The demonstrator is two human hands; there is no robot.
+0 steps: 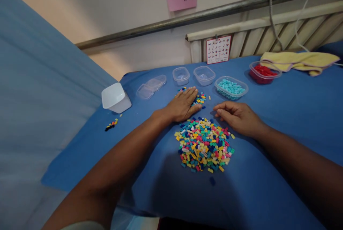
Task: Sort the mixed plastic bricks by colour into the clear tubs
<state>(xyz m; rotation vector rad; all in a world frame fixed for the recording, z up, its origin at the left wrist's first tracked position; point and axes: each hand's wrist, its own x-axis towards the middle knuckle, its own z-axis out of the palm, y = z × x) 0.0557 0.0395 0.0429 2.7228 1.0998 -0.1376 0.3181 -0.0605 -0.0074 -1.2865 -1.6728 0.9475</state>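
Note:
My left hand (184, 104) lies flat, fingers stretched out, over a smaller pile of building bricks (200, 98) that it partly covers. Closer to me is a large heap of mixed bricks (205, 144) in yellow, pink, teal, green, white and dark blue. At its upper right edge, my right hand (237, 115) rests on its side with fingers curled and thumb closed towards them. Whatever its fingertips may hold is hidden. A clear tub of turquoise bricks (232, 88) stands just beyond the right hand.
Two clear tubs (181, 76) and clear lids (151, 86) lie at the back. A white container (116, 98) stands left, near several black and yellow bricks (112, 124). At right are a tub of red bricks (264, 72) and a yellow cloth (297, 61). Blue cloth (300, 115) covers the table.

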